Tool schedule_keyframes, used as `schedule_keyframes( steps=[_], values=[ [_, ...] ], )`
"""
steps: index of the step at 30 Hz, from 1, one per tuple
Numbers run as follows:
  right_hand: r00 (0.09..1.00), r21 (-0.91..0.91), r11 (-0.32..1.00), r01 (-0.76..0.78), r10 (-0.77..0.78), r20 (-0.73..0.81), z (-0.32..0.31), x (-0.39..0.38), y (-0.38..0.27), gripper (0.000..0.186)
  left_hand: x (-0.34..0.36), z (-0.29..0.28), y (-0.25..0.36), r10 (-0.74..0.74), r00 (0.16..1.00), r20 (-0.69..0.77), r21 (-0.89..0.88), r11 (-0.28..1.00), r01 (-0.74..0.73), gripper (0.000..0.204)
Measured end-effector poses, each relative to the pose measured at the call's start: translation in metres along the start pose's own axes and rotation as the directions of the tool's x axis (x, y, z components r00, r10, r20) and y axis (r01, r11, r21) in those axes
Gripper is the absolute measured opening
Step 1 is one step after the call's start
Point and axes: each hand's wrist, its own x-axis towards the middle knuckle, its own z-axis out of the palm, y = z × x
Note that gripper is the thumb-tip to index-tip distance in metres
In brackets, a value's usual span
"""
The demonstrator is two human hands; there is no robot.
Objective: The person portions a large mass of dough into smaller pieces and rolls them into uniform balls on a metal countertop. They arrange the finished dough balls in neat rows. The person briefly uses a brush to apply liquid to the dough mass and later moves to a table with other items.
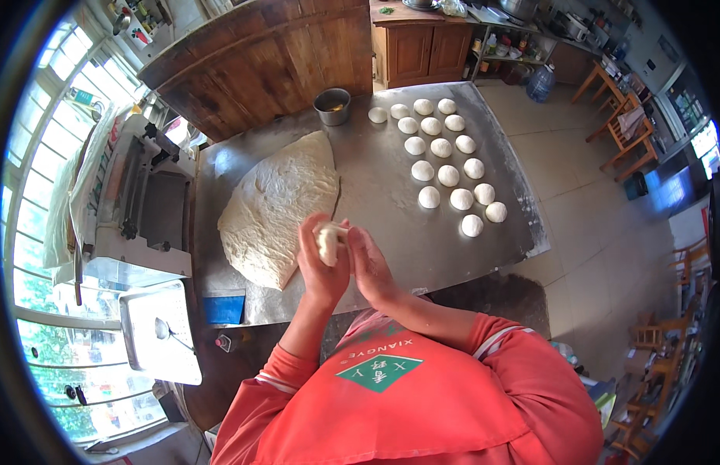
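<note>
Both hands, left hand (319,263) and right hand (369,267), cup a dough piece (329,240) between curled palms.

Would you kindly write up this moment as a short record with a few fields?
Left hand: cupped around a small dough piece, fingers curled
Right hand: pressed against the same piece from the other side
Big dough slab: lying flat on the metal table, left of the hands
Dough balls: rows on the table's right part
Metal bowl: at the table's far edge
</note>
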Motion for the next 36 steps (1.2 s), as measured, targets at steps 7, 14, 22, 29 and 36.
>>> schedule_keyframes(
  steps=[7, 14, 22, 29, 36],
  values=[
    [0.851, 0.176, 0.838, -0.516, 0.48, 0.21, -0.007, 0.004, -0.015, 0.062, -0.022, -0.019, -0.047, -0.184, 0.914, 0.363, 0.02, 0.982, 0.189, 0.087],
    [0.73, -0.722, 0.206, 0.661, -0.402, 0.553, -0.008, 0.005, -0.006, 0.034, -0.024, 0.002, -0.037, 0.075, 0.997, 0.028, 0.271, 0.959, -0.08, 0.053],
    [0.982, -0.978, 0.207, -0.016, 0.189, 0.024, -0.066, 0.096, 0.105, 0.051, -0.092, 0.003, -0.104, -0.503, 0.804, 0.319, 0.394, 0.841, 0.37, 0.027],
    [0.966, -0.744, 0.634, 0.209, -0.014, 0.258, -0.085, 0.142, 0.164, 0.06, -0.075, -0.005, -0.098, -0.61, 0.768, 0.194, 0.309, 0.781, 0.542, 0.033],
    [0.475, 0.225, 0.428, -0.875, 0.848, 0.234, -0.113, 0.071, 0.105, 0.071, -0.082, 0.039, -0.136, -0.571, 0.785, 0.241, 0.203, 0.821, 0.534, 0.059]
  ],
)
